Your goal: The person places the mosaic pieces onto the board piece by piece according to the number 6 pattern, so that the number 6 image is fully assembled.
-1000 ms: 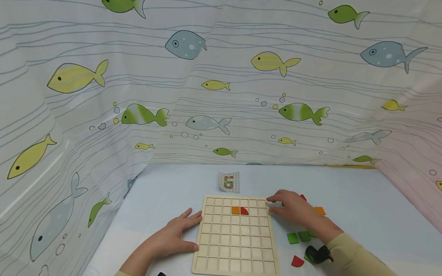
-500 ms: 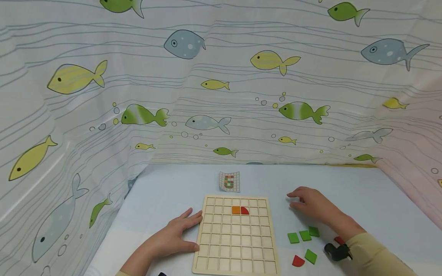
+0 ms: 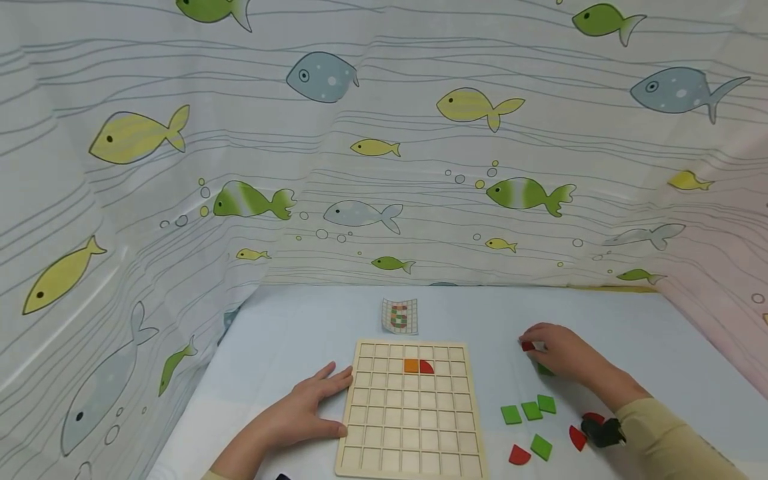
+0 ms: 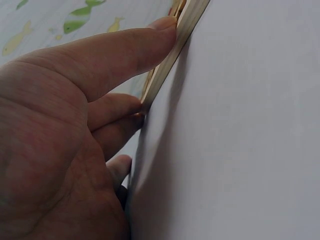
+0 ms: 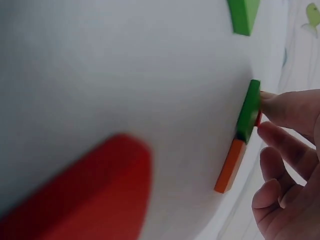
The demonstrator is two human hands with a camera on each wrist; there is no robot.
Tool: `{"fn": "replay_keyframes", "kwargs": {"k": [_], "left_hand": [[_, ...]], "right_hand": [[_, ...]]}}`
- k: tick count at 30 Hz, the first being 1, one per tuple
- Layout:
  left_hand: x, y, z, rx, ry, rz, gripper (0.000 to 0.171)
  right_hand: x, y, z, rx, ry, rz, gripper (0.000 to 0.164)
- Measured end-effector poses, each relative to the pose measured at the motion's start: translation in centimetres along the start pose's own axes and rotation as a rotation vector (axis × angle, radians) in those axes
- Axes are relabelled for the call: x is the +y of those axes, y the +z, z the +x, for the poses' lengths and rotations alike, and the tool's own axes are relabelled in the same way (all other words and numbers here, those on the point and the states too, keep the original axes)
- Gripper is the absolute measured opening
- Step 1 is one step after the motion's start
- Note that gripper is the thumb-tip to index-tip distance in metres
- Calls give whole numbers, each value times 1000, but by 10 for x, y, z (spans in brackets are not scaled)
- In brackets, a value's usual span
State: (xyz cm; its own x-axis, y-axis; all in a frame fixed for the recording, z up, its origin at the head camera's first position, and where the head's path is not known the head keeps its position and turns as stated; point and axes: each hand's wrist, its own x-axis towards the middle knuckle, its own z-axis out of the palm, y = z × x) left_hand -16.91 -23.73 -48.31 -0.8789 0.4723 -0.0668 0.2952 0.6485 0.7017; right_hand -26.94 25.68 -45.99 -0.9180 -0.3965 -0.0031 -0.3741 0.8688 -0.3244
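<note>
"How far along was it?"
"Barely begun, I judged: green tiles (image 3: 541,447) lay loose, lower right; the left hand (image 3: 306,413), fingers apart, touched the lower-centre board (image 3: 411,418), which held just an orange square (image 3: 411,365) and red quarter (image 3: 426,367)."
"The right grip (image 3: 561,350)?"
"Pinched a red piece (image 3: 527,346), right of centre."

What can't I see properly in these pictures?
Head view: colourful paper grid card, details too tiny.
Head view: curved red piece, partly behind black wrist camera.
Right wrist view: red piece by right hand, mostly behind green square tile.
Right wrist view: nearest red piece, blurred, cut off below.
</note>
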Motion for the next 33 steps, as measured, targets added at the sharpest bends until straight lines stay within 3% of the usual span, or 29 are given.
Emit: {"fn": "replay_keyframes", "kwargs": {"k": [26, 33], "left_hand": [[-1, -2, 1, -8, -6, 9, 89], [-1, -2, 0, -11, -13, 9, 89]], "right_hand": [[6, 1, 2, 7, -64, -63, 21], [-6, 1, 1, -10, -23, -59, 21]]}}
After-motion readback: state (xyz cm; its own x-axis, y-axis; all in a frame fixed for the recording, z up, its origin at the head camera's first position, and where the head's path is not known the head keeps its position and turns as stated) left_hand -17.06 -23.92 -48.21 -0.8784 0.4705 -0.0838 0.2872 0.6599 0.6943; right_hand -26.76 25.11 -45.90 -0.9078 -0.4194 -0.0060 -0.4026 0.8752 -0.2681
